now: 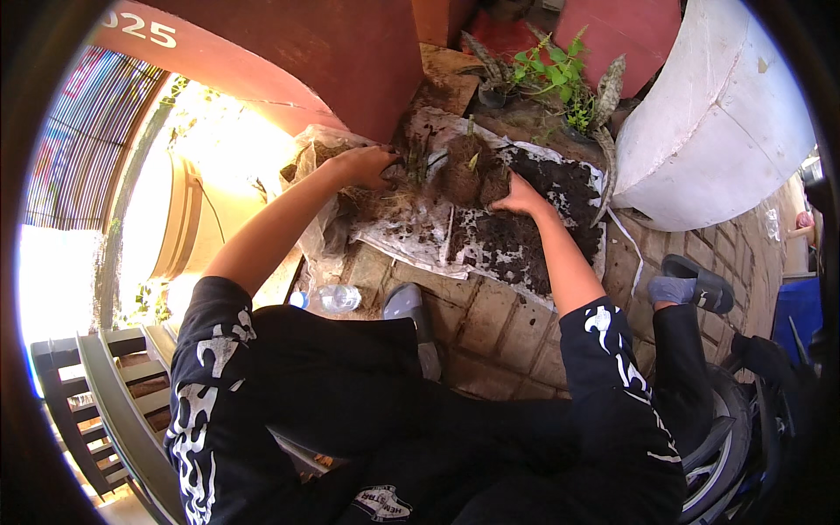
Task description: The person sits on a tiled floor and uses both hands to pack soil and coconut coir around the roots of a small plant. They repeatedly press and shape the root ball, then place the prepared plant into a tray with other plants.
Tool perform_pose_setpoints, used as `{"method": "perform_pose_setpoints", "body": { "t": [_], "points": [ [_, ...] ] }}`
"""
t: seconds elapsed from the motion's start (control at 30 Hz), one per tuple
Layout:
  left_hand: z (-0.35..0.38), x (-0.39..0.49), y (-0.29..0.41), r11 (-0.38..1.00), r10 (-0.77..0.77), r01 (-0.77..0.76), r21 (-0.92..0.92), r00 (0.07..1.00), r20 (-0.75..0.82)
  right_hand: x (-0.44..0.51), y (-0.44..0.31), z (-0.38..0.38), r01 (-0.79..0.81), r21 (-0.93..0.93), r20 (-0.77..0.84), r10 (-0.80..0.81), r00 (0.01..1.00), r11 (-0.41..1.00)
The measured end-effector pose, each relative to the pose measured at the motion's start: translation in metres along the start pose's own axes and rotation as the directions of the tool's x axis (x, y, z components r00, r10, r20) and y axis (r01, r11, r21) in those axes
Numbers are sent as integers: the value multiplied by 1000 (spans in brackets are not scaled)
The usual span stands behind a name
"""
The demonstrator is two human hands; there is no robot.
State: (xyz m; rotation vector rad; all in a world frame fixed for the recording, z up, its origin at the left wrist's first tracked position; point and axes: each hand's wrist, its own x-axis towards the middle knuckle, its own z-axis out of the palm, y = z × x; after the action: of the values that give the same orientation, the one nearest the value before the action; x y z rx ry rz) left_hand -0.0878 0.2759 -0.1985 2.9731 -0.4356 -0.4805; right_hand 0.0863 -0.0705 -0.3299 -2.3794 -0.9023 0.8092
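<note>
In front of me a white plastic sheet [420, 246] lies on the paving, strewn with dark soil [518, 246]. My right hand [522, 197] rests against the lower right side of a brown, fibrous root ball [462, 172] with a short stem and a yellowish leaf. My left hand [371, 167] is over dry, straw-like roots [367, 200] at the sheet's left part, fingers bent and spread. Whether it grips anything is hard to tell. Beside it, at the left, stands a crumpled clear plastic bag [325, 230] with brown fibrous matter in it.
Potted plants [558, 75] stand behind the sheet. A big white curved container [715, 125] is at the right, a red-brown wall [354, 65] behind. A plastic bottle [338, 298] lies near my sandal [403, 302]. A slatted bench [111, 394] is at lower left, a wheel [728, 426] at lower right.
</note>
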Motion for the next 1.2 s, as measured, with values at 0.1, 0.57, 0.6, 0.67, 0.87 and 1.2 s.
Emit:
{"method": "perform_pose_setpoints", "body": {
  "t": [0.1, 0.57, 0.6, 0.67, 0.87, 1.2],
  "points": [
    [19, -10, -2, 992, -13, 32, 119, 988, -153, 8, 10, 3, -36, 56, 73, 32, 997, 998],
    [12, -5, -1, 965, -247, 234, 115, 962, 116, -43, 9, -4, -55, 92, -44, 59, 997, 994],
    [10, -4, 2, 962, -260, 249, 113, 961, 93, -54, 17, -12, -25, 108, -69, 33, 997, 994],
    [4, -3, 11, 966, -223, 205, 156, 969, 109, -76, 32, -22, 54, 144, -177, -28, 984, 988],
    [-11, 16, 62, 992, -11, -2, 123, 995, 102, -148, 73, -12, -270, 208, -576, 341, 744, 940],
    [102, 120, 161, 943, -266, 309, -121, 922, 283, -170, 52, 56, -181, -402, -226, 94, 970, 897]
  ]
}}
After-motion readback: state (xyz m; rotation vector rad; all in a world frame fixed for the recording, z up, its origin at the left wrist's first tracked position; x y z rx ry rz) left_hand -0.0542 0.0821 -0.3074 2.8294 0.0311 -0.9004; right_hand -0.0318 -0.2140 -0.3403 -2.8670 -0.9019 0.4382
